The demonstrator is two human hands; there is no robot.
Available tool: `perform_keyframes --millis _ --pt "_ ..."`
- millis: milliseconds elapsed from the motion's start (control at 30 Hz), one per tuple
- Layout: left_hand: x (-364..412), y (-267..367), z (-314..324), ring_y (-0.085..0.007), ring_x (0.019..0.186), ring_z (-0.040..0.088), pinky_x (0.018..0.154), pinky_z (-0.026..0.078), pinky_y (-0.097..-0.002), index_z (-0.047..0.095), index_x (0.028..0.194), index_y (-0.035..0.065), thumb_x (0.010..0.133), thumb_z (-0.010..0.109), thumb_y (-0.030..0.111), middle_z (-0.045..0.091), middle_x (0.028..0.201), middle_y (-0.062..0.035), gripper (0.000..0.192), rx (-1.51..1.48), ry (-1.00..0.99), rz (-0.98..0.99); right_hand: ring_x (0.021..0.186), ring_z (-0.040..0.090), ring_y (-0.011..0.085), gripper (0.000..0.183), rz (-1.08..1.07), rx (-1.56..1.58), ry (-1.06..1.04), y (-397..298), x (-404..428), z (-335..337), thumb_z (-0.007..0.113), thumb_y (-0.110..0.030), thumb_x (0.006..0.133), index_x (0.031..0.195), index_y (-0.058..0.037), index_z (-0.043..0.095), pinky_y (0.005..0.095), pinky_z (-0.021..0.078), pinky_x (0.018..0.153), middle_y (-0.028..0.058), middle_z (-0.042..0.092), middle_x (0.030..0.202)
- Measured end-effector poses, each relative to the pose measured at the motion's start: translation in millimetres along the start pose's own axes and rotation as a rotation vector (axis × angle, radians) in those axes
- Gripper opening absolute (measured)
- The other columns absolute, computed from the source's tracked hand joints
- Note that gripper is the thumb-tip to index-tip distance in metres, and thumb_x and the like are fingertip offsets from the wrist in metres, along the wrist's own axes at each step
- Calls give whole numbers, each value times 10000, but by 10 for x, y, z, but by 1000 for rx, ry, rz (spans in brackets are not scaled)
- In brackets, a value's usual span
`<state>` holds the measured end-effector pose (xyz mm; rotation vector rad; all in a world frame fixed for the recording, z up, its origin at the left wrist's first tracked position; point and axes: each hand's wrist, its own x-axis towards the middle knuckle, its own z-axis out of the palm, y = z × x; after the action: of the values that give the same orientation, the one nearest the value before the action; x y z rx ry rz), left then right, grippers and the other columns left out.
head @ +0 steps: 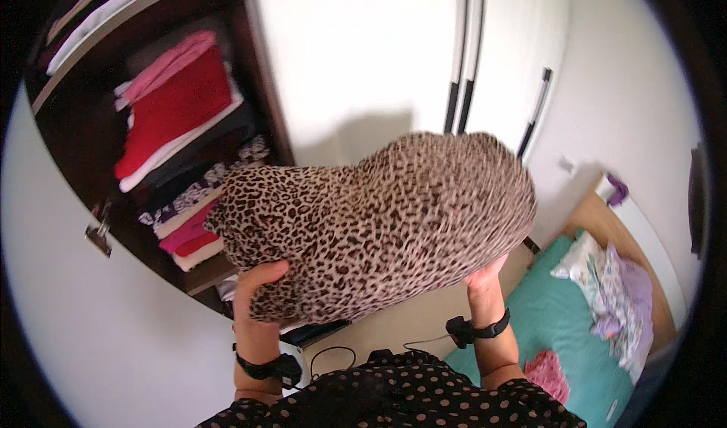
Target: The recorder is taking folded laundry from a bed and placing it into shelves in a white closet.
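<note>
A leopard-print cloth garment (369, 229) is held up in front of me between both hands, with its right part blurred. My left hand (261, 277) grips its lower left edge, the thumb lying on top of the fabric. My right hand (488, 272) is under the lower right edge, its fingers mostly hidden by the cloth. Left of the garment, folded clothes stand stacked on a wardrobe shelf, among them a red one (182, 115), a pink one (173, 64) and a black-and-white patterned one (199, 189).
An open white wardrobe door (108, 326) takes up the left side. White doors (363, 58) with dark handles stand ahead. At right is a bed with a teal sheet (539, 314), a floral pillow or cloth (608, 291) and a pink cloth (548, 374). A dark cable (335, 348) shows below.
</note>
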<state>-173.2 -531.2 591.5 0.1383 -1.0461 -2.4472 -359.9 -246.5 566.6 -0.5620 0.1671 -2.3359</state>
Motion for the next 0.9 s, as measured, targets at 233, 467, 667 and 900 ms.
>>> perform_keyframes --millis 233,467,667,900 --pt "-726 360 -342 -283 969 605 880 498 -386 589 1010 -43 811 567 41 594 1085 -204 217 551 -217 827 1098 531 306 489 105 -226 46 285 757 301 449 -356 924 1271 -12 446 437 460 920 173 509 1245" --pt "-1027 490 319 -270 1057 558 945 440 -399 592 951 -16 804 630 -10 569 1134 -169 152 487 41 822 1062 562 297 634 376 -478 -189 -214 730 854 719 -115 712 1272 -1 446 408 494 866 152 547 1214" --pt "-933 1353 542 -266 1065 556 927 457 -420 615 985 3 898 509 137 582 1126 -165 192 359 -3 1001 837 647 258 430 21 -1072 -34 84 1090 1958 683 87 581 1005 84 616 362 527 755 184 651 968" --pt "-345 3428 1967 -303 1015 573 895 483 -468 544 1101 40 894 430 126 593 1089 -173 252 -283 -592 638 836 633 271 338 -648 -1049 -609 38 2281 3845 668 -102 733 1006 80 585 387 513 750 180 645 936"
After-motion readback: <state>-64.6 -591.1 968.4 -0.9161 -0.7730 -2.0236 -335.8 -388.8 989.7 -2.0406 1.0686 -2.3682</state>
